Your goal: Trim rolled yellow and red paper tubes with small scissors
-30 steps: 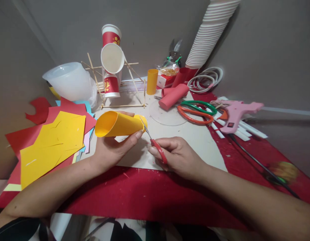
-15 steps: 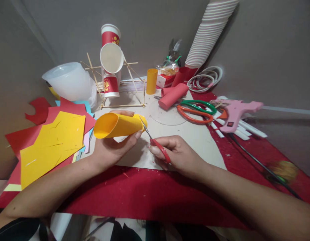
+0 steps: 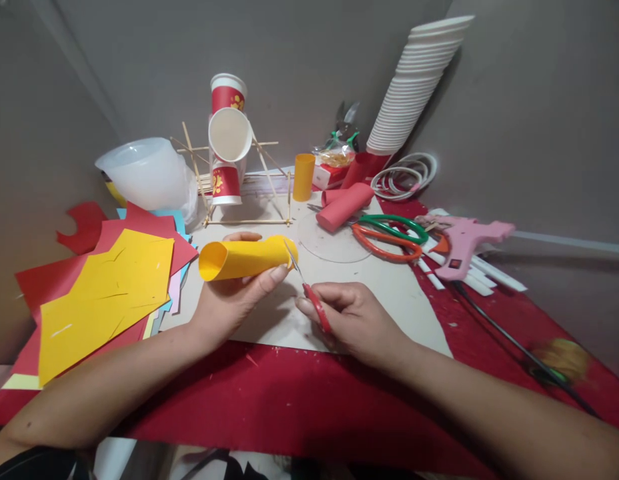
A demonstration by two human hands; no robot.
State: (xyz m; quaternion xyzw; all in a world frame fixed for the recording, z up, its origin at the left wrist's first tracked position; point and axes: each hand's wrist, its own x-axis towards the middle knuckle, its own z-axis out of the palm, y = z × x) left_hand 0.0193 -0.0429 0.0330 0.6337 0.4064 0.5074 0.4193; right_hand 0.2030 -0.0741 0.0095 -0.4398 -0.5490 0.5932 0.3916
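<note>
My left hand (image 3: 239,293) is closed around a yellow paper tube (image 3: 247,259), thumb in front and fingers behind it. The tube lies nearly level, its open end to the left. In my right hand (image 3: 347,313) is a pair of small scissors (image 3: 315,308) with red handles. Their blades point up and left, against the tube's right end. Whether the blades are apart is hard to make out. Beneath both hands lies a pale board (image 3: 399,300) on a red-covered table (image 3: 299,400).
Left are yellow and red paper sheets (image 3: 109,287) and a translucent plastic container (image 3: 144,173). Behind stand paper cups (image 3: 227,183) in a stick frame and another yellow tube (image 3: 303,177). Right are red tubes (image 3: 345,207), larger scissors (image 3: 387,243), a pink glue gun (image 3: 464,243) and stacked cups (image 3: 414,87).
The yellow tube has turned in my left hand and its left opening looks narrower. The scissors stay at its right end. The whole view has shifted slightly, with things lower in the picture.
</note>
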